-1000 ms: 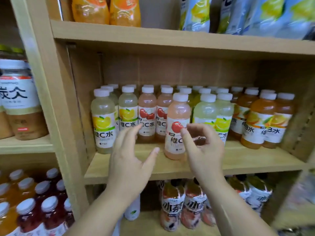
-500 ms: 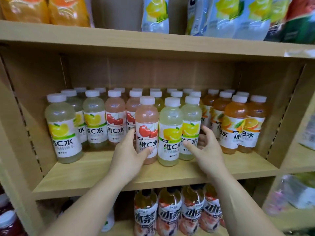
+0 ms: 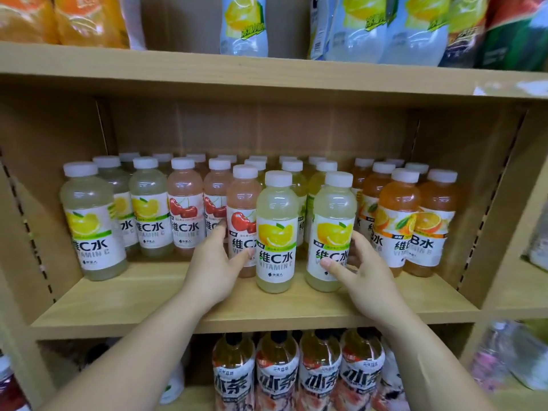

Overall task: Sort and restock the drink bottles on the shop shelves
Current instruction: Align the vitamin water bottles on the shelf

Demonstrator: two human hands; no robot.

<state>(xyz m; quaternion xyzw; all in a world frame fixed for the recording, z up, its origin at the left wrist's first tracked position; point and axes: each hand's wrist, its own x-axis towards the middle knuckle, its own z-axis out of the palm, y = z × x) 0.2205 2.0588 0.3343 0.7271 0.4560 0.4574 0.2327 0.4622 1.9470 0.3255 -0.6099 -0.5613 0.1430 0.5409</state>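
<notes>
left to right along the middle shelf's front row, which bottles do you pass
far-left lemon bottle → second lemon bottle → two cherry bottles → front cherry bottle, in left hand → centre lemon bottle → right lemon bottle, in right hand → two orange bottles

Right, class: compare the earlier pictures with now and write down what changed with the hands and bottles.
The left hand, open in the air before, now grips the cherry bottle. The right hand moved right and took hold of a lemon bottle. The orange bottles stayed in place.
</notes>
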